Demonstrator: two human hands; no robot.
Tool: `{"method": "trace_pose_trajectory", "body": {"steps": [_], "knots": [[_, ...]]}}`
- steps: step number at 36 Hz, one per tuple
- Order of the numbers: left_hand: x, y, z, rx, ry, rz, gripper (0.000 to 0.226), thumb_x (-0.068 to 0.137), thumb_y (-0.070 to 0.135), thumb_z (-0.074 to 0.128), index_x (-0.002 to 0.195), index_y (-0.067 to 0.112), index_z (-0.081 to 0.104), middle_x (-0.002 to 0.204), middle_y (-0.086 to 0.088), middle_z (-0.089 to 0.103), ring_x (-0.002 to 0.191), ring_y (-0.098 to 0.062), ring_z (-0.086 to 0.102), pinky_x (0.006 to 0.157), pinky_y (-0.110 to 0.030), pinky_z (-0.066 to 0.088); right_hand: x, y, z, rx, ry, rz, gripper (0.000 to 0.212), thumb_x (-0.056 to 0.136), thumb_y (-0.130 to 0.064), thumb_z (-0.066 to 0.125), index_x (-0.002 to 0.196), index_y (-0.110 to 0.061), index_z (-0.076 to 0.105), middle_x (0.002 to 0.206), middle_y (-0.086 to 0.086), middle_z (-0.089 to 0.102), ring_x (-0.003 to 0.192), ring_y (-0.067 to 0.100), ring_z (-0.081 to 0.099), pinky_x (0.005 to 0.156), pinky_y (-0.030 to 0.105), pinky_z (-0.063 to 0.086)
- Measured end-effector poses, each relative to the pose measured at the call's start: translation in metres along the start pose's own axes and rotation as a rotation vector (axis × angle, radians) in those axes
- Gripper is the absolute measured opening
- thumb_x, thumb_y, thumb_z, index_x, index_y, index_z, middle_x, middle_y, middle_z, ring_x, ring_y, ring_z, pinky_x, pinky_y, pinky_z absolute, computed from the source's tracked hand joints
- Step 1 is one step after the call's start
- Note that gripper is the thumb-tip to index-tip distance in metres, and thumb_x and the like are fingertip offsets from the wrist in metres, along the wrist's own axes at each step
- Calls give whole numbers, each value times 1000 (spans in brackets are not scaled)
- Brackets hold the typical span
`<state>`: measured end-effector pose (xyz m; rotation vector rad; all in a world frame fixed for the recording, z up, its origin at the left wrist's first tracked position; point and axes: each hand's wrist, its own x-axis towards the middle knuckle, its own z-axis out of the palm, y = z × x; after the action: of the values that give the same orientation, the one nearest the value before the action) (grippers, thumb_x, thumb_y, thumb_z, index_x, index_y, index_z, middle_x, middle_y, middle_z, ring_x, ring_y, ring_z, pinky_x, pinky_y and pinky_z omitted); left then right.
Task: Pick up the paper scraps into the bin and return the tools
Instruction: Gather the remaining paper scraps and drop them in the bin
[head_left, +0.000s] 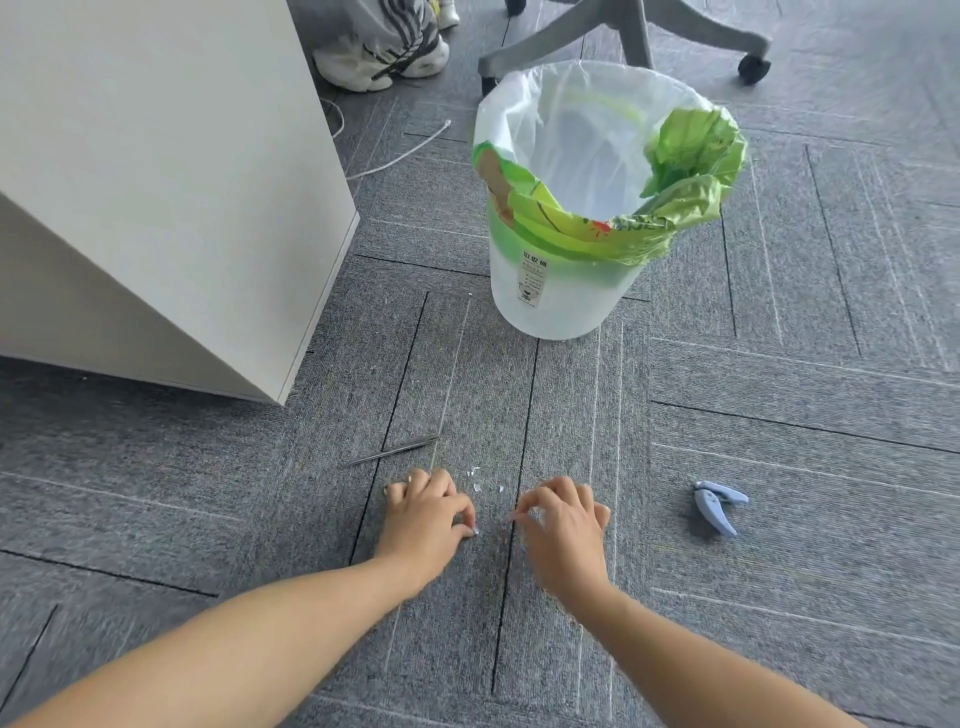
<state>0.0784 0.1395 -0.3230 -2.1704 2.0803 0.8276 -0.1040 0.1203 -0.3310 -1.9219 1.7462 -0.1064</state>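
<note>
Tiny white paper scraps (476, 480) lie on the grey carpet between my two hands. My left hand (428, 512) rests knuckles-up on the carpet, fingers curled, thumb and forefinger pinched together at a small scrap. My right hand (563, 517) is curled the same way just right of the scraps, fingertips pinched on a small white bit. Metal tweezers (392, 451) lie on the carpet just beyond my left hand. A blue hole punch (717, 506) lies to the right of my right hand. The white bin (524, 291) with a white liner and green bag stands farther ahead.
A white cabinet (171, 197) fills the left side, its corner close to the tweezers. A grey office chair base (623, 36) with castors stands behind the bin. A grey-and-white bag (379, 47) and a white cable (395, 156) lie at the back left.
</note>
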Motion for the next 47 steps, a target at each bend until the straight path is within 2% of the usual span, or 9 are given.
{"method": "trace_pose_trajectory", "body": {"steps": [9,13,17,22,26,33,39,43,47], "knots": [[3,5,-11,-35,7,-13,8,91,48,52,92,40,55,105,19,43,110,-10,33,100,-34,22,4,-9,-21,67,56,29,8,91,-42,58,96,-39,63,104,-18,45,102,9,35,84,30,23],[8,13,-31,-83,75,-20,7,91,47,53,93,41,55,106,19,44,112,-9,34,99,-34,23,12,-14,-40,122,169,25,7,89,-42,62,93,-37,63,102,-18,46,100,10,37,82,30,23],[22,32,-75,-161,200,67,9,88,47,56,94,40,58,100,19,46,105,-7,36,89,-30,24,35,-30,-86,205,342,2,4,88,-38,64,91,-35,65,102,-17,48,99,8,38,81,30,23],[54,66,-157,-217,467,257,11,85,46,63,92,37,64,96,16,51,98,-7,38,78,-28,18,78,-59,-168,257,646,-129,3,85,-33,69,85,-34,66,100,-14,51,95,10,39,77,33,22],[82,98,-218,-286,631,301,9,85,43,66,89,34,65,90,14,45,94,-8,36,72,-27,14,111,-78,-225,243,795,-198,2,85,-32,68,85,-32,66,102,-11,54,98,13,41,75,31,17],[121,125,-275,-253,703,232,8,86,41,65,82,37,59,95,9,45,101,-13,36,77,-31,15,151,-93,-288,74,752,-145,7,82,-34,68,76,-37,66,97,-16,54,102,16,44,75,31,14],[139,136,-289,-108,640,171,11,89,36,63,84,32,72,97,8,54,110,-20,39,77,-35,17,163,-96,-303,-60,591,-72,10,76,-40,76,78,-32,69,84,-7,69,105,21,47,87,39,24],[142,138,-287,-81,610,164,13,90,27,63,85,31,74,92,14,47,111,-19,38,78,-35,16,165,-95,-301,-120,560,-73,16,75,-45,76,78,-31,69,81,-7,69,102,20,50,86,39,24],[143,139,-288,-57,606,142,10,81,41,72,76,32,73,91,14,51,112,-20,40,83,-38,22,162,-91,-296,-172,515,-94,6,85,-31,66,84,-33,71,86,-6,71,103,22,49,86,39,22]]}}
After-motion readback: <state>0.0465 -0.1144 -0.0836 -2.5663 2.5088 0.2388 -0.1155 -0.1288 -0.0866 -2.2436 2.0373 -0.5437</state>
